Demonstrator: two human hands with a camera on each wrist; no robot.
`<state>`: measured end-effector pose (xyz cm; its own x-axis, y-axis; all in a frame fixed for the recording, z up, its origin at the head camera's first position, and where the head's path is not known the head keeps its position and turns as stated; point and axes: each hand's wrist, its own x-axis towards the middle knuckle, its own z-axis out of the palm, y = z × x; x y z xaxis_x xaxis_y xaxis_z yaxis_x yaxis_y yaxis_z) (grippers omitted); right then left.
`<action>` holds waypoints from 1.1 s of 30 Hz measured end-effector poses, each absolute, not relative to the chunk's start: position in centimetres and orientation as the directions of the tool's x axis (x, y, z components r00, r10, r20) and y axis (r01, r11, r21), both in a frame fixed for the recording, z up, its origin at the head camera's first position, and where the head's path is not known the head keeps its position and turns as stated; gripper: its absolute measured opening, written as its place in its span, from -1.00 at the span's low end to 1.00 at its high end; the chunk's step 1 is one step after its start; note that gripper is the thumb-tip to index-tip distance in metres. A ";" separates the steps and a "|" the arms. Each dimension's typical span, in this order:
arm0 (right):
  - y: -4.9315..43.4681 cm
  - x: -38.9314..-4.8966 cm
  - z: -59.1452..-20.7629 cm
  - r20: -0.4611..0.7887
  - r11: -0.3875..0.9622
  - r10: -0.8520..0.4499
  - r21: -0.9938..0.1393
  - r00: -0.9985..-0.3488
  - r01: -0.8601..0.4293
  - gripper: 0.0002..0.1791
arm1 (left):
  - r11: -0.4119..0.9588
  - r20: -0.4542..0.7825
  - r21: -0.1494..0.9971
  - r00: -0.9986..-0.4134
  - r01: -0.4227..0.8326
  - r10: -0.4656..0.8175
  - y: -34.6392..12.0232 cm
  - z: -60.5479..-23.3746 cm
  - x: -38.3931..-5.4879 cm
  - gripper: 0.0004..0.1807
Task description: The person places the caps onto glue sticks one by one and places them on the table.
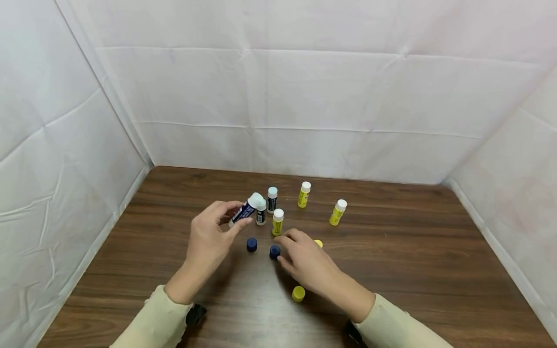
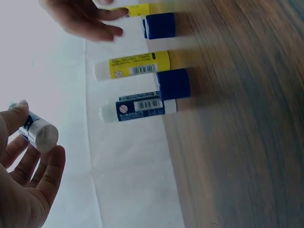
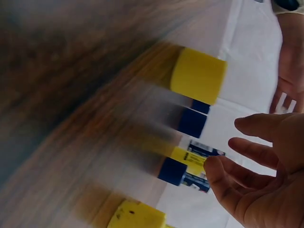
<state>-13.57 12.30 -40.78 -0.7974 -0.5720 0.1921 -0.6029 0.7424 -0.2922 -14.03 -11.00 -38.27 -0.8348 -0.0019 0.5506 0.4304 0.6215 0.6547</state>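
Note:
My left hand [image 1: 211,237] pinches a blue-labelled glue stick [image 1: 244,212] between thumb and fingers. It is tilted above the table, its white top pointing up and right; its round white base [image 2: 46,137] faces the left wrist camera. My right hand [image 1: 306,258] hovers low beside a blue cap [image 1: 275,252], fingers loosely bent and apart. In the right wrist view nothing lies between its thumb and fingers [image 3: 221,178]. Another blue cap [image 1: 251,244] stands to the left. Just beyond the hands, a yellow glue stick [image 1: 277,223] and a blue one [image 1: 261,213] stand upright.
Farther back stand another blue glue stick [image 1: 271,200] and two yellow ones, one at the back [image 1: 303,195] and one to the right [image 1: 337,213]. A yellow cap [image 1: 298,294] is near the front; another [image 1: 319,243] is partly behind my right hand. White sheets [image 1: 304,96] enclose the wooden table.

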 end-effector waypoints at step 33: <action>10.5 -14.9 -41.8 0.151 0.710 -0.660 -0.193 -0.736 -0.677 -0.83 | 0.678 0.734 0.370 -0.647 0.635 0.206 -9.9 -37.3 -11.6 -0.63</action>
